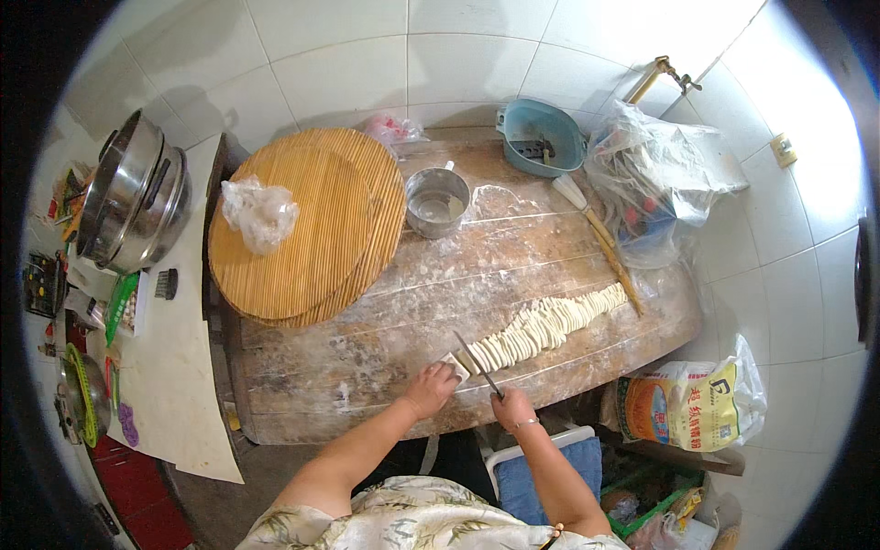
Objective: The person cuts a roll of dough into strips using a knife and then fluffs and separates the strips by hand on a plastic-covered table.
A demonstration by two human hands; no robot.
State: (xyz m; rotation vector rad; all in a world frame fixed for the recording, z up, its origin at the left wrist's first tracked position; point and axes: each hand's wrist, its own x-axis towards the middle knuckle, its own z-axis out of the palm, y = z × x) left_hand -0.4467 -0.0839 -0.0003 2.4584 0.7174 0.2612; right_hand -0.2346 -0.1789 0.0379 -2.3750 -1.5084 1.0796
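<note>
My right hand [514, 409] is closed round the handle of a knife [478, 357], its narrow dark blade angled up and to the left across the dough. Just left of the blade, the curled fingers of my left hand [431, 390] press on the uncut end of the dough [455, 366]. To the right of the knife runs a long row of thin, pale dough slices [541, 328], overlapping and slanting away toward the far right. All of this lies on a floury wooden table [367, 371].
Two round slatted wooden boards [307, 275] overlap at the left, topped by a crumpled plastic bag [260, 214]. Farther back stand a metal pot [437, 203] and a blue-grey basin [561, 139]. A wooden stick [612, 252] lies right, beside a plastic-covered appliance [660, 174]. A flour sack [683, 403] stands near right.
</note>
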